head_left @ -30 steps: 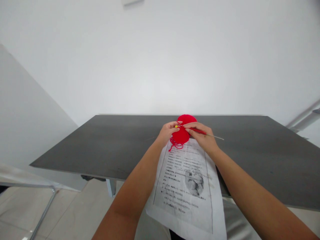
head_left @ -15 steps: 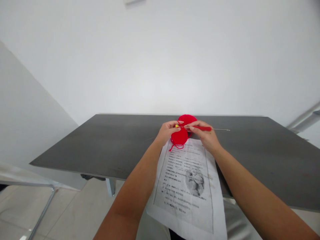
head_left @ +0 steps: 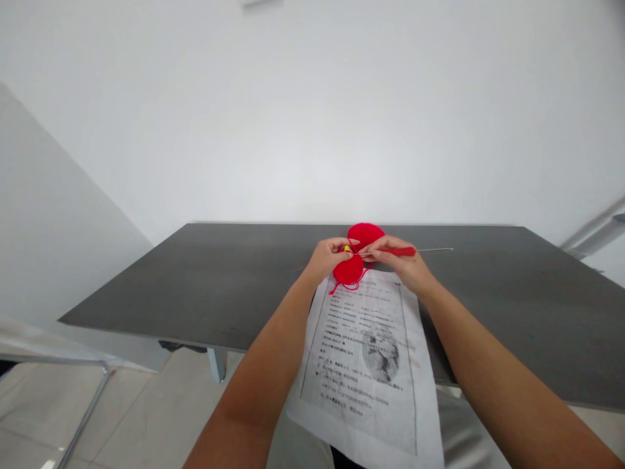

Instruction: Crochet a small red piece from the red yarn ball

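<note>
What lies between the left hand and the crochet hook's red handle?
The head view shows the fingers of the right hand and the crochet hook's thin metal shaft between the left hand and the red handle.

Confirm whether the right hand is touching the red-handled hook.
Touching. The head view shows it: the right hand grips the red-handled hook, its handle lying between the thumb and fingers.

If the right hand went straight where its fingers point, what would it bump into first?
Probably the round red piece held in the left hand, just ahead of the right hand, though depth is hard to judge here.
</note>
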Available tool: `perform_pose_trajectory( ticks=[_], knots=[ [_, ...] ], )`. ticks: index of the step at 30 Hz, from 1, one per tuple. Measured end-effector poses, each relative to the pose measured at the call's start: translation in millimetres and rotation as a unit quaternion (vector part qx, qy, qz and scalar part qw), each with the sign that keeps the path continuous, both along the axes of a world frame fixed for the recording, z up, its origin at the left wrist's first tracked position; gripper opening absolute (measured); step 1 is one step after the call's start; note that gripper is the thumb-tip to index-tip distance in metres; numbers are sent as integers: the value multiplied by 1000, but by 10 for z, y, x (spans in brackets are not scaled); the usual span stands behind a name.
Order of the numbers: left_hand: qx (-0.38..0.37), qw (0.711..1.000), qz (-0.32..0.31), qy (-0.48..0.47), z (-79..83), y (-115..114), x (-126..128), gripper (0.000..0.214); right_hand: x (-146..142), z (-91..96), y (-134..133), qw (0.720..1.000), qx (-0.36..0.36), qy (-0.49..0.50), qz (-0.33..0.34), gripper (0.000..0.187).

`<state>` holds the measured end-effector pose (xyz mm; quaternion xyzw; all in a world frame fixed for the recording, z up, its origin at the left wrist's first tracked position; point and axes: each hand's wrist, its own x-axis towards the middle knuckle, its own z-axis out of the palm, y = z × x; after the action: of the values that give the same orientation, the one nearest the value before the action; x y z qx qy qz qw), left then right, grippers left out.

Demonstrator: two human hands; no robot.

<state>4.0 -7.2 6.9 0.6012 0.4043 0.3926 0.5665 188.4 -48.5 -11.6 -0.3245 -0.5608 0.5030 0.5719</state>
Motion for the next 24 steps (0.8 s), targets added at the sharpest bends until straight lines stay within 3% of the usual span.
perform_pose_trajectory(
  ticks=[11,24],
  knots=[
    [30,999,6,23,-31,2,11,32,31,85,-46,997,28,-76,-18,20],
    [111,991,4,70,-56,32,8,31,2,15,-26,986,73,-137,-61,19]
  ],
)
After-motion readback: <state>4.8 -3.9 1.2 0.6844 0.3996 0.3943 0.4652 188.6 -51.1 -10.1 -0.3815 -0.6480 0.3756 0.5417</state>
